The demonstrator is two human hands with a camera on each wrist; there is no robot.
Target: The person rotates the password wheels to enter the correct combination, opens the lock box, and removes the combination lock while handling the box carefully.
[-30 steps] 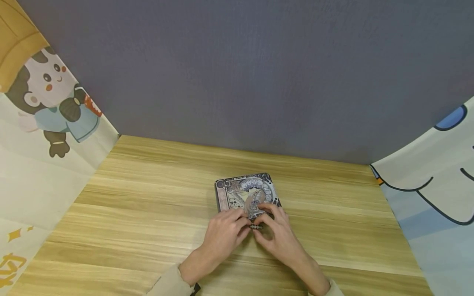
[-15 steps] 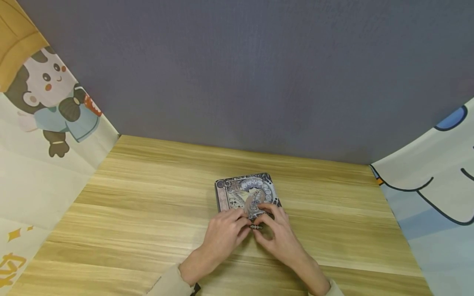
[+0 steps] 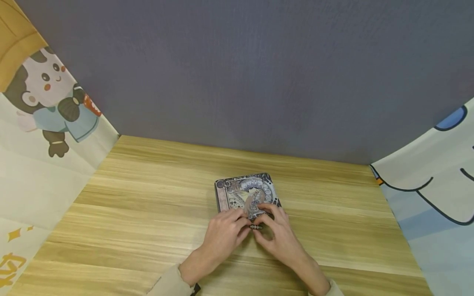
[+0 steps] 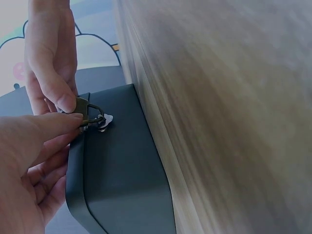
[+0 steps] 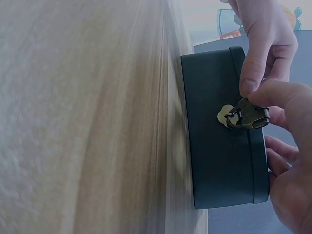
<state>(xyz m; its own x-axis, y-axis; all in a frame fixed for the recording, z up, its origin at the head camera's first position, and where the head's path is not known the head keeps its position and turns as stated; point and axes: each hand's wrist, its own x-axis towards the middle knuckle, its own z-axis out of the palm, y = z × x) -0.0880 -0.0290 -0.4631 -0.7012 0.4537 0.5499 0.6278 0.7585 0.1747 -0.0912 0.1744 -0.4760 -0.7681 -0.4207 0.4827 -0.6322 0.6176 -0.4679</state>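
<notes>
A small box with a patterned lid sits on the table; its dark green front shows in the right wrist view. Midway along that front, a bronze padlock hooks through a metal clasp. My left hand pinches the padlock from the left with thumb and index finger. From the other side, my right hand holds it between thumb and index finger. Other fingers of both hands rest on the lid. Whether the shackle is locked cannot be told.
Wood-grain tabletop surrounds the box. A grey panel stands behind, with a cartoon-printed sheet on the left and another printed sheet on the right.
</notes>
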